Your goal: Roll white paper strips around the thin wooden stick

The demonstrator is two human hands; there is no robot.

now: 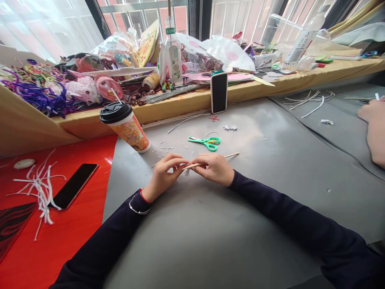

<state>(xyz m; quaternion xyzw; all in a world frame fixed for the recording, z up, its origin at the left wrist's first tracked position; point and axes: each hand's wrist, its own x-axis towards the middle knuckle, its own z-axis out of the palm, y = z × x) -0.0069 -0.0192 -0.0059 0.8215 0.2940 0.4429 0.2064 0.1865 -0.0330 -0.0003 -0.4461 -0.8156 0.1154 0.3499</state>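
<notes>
Near the middle of the grey table cover (195,233), my left hand (164,174) pinches a small piece of white knotted cord (187,172), mostly hidden by the fingers. My right hand (215,168) is closed on a thin wooden stick (233,155), whose pointed end lies across the cord between both hands. Just beyond the hands rest green-handled scissors (207,141). Small white cord scraps (167,149) are scattered behind my left hand. Farther back lies a white knotted piece (230,128) beside a small red one (214,118).
A paper cup (128,124) with a black lid stands at the left. On the red surface are a phone (73,186) and white cords (43,188). Another phone (219,93) leans against the cluttered ledge (180,101). Another person's hand (374,128) is at far right.
</notes>
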